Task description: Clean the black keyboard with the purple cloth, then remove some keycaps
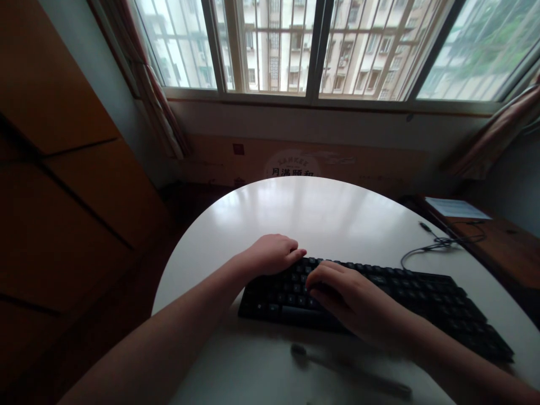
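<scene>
A black keyboard lies on the white table, turned slightly so that its right end is nearer me. My left hand is closed at the keyboard's far left edge, its thumb along the top row and the other fingers bent out of sight. Over the left-middle keys is my right hand, fingers curled in and pressed together. Whatever its fingertips hold, if anything, is hidden. Nearer me than the keyboard lies a thin, blurred brush with a dark head.
From the keyboard's far side a black cable runs in coils over the table's right edge. A brown wooden surface with a paper sheet stands at right. Beyond are a barred window, curtains and a wooden cabinet on the left.
</scene>
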The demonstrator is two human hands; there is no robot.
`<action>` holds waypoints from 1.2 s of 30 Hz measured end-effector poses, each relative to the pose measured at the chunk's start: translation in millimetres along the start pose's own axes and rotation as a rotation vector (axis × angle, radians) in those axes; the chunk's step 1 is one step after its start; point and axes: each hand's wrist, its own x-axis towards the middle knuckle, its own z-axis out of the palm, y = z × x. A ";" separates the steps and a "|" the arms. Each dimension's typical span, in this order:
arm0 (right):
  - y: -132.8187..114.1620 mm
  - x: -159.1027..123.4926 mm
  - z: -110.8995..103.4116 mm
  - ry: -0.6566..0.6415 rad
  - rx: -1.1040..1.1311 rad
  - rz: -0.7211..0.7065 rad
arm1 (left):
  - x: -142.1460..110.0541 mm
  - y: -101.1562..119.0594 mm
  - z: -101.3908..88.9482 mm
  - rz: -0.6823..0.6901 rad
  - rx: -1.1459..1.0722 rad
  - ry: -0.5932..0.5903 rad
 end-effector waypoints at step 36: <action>4.2 -0.4 9.4 -0.035 -0.177 -0.210 | -1.3 1.8 -1.5 -0.005 -0.027 -0.001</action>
